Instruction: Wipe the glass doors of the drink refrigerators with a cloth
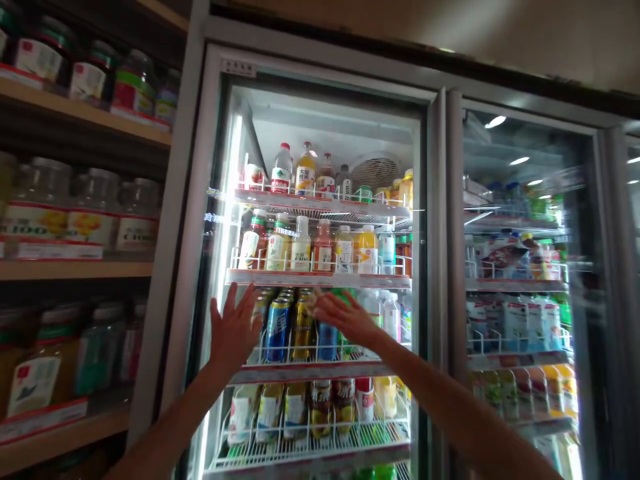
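Observation:
My left hand (234, 330) is raised with its fingers spread, in front of the glass door (320, 120) of a lit drinks fridge. Nothing shows in it. To its right, my right hand (347, 317) reaches in from the right side, fingers stretched out towards the left and slightly blurred. A small pale patch at its fingertips is too smeared to make out. Behind the hands stand a blue can (278, 330) and a gold can (302, 327) on a wire shelf. Whether either hand touches the glass, I cannot tell.
Bottled drinks (305, 250) fill the fridge shelf above the hands, and more bottles (295, 407) stand below. At the right is a second glass-door fridge (515, 320). Wooden shelves (80, 270) with jars and bottles line the left, beside the grey door frame (175, 267).

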The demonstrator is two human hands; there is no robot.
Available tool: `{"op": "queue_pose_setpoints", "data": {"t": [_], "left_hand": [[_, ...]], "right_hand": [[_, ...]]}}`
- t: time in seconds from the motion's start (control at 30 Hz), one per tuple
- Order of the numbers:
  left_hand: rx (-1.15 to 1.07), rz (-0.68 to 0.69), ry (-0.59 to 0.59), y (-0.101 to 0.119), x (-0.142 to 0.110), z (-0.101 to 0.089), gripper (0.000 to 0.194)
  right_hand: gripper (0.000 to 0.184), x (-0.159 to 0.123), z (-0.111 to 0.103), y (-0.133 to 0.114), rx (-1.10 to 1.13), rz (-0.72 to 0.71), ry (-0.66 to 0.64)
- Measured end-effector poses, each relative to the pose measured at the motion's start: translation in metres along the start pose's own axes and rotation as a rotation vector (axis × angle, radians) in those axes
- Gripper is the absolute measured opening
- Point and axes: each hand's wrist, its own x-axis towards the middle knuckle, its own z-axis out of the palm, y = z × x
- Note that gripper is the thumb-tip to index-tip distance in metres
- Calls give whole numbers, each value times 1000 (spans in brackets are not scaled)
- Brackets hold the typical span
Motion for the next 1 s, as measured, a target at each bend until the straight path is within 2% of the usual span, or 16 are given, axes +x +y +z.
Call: {"op": "queue_pose_setpoints", "data": {"t": [0.1, 0.13, 0.17, 0.2, 0.33, 0.37, 0.4, 0.5, 0.53, 0.6, 0.7, 0.73, 0.77, 0.9, 0.93, 1.0], "left_hand": [[10, 12, -22, -7, -6, 7, 50], [14, 14, -15, -8, -7, 9, 51], [16, 13, 0, -9, -8, 11, 52], [14, 8, 16, -9, -9, 13, 53], [-13, 24, 56, -11, -12, 19, 54], [-19, 33, 56, -12, -12, 20, 54], [-24, 40, 52, -14, -12, 20, 54], [-29, 46, 56, -16, -12, 21, 51], [-31, 47, 68, -16, -11, 22, 51], [-32, 55, 84, -16, -11, 22, 50], [-26, 64, 75, -18, -11, 20, 51], [-23, 66, 62, -19, -12, 18, 51], [-21, 69, 52, -20, -12, 16, 51], [-41, 87, 64, -17, -3, 10, 50], [-68, 96, 78, -12, 4, 9, 50], [-164, 122, 104, 6, 25, 10, 50]], "right_hand": [[60, -14, -16, 44, -109, 608, 250], [60, -14, -19, 55, -138, 776, 349], [60, -13, -21, 60, -148, 859, 411], [60, -12, -20, 59, -134, 838, 419], [60, -19, -15, 43, -20, 288, 75], [60, -21, -16, 48, -39, 285, 62], [60, -22, -18, 59, -77, 379, 118], [61, -7, -24, 98, -184, 834, 454], [62, 4, -23, 105, -189, 896, 509], [64, 26, -15, 99, -140, 776, 442], [64, 47, -5, 71, -12, 340, 146], [63, 49, -5, 67, 11, 283, 105], [62, 49, -7, 68, 12, 320, 124], [63, 54, -19, 97, -72, 861, 439], [63, 60, -20, 98, -68, 895, 450], [62, 75, -17, 84, -24, 772, 341]]}}
